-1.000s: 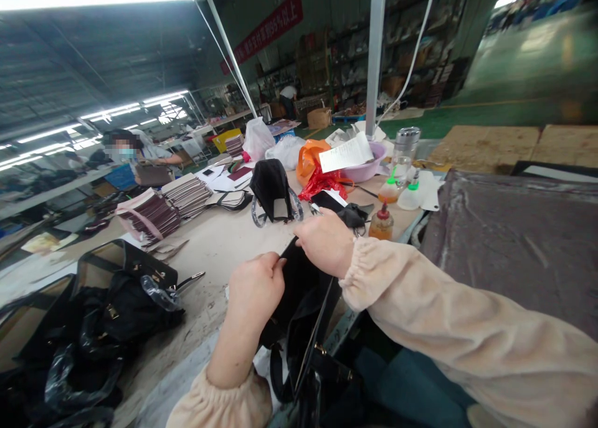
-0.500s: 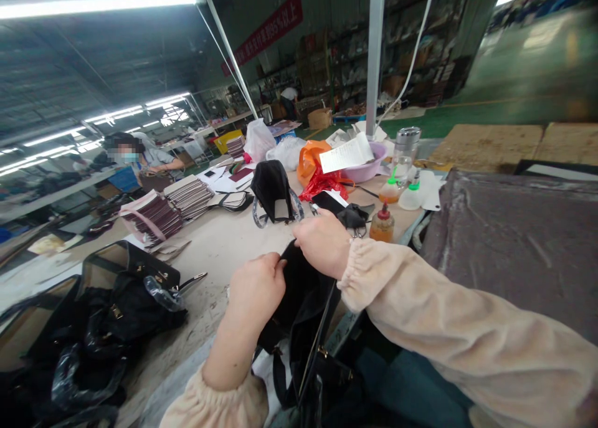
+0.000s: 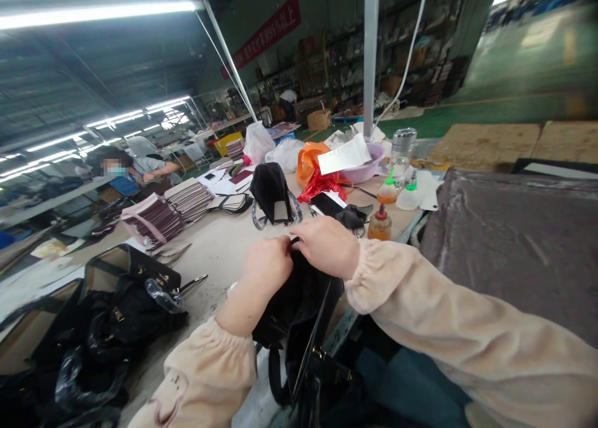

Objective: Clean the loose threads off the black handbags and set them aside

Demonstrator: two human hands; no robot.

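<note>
Factory workshop, on evidence of overhead strip lights (image 3: 98, 14), loaded shelving (image 3: 415, 48), bundled panels (image 3: 159, 215), piled black bags (image 3: 135, 309).

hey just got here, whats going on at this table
A person is handling a black bag with both bare hands. The left hand and right hand are close together, pinching its upper edge. Just beyond them another black bag stands on the table, its handles wrapped in clear plastic. More black bags are heaped to the left, and a red-capped bottle stands beyond the right forearm.
</note>
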